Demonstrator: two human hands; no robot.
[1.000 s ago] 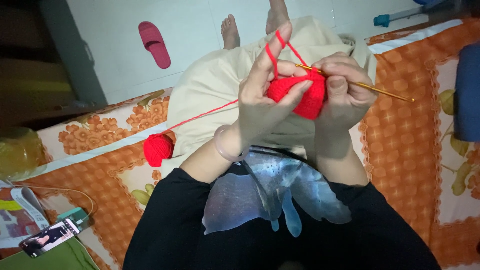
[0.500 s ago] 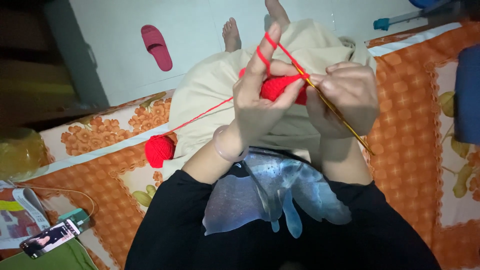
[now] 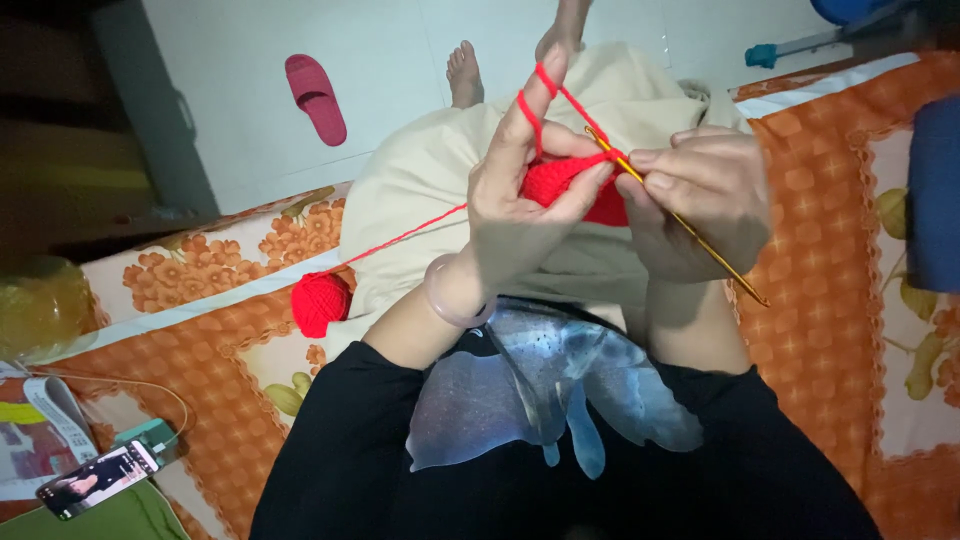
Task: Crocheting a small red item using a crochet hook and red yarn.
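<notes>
Orange floral bedspread (image 3: 200,400), pale floor (image 3: 400,60); both hands (image 3: 520,215) gripping red crochet piece (image 3: 560,180).

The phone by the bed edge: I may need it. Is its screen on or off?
On: the phone shows a lit picture.

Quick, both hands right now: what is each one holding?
Left hand: closed on the red crochet piece, yarn looped over its raised forefinger.
Right hand: closed on the gold crochet hook.
</notes>
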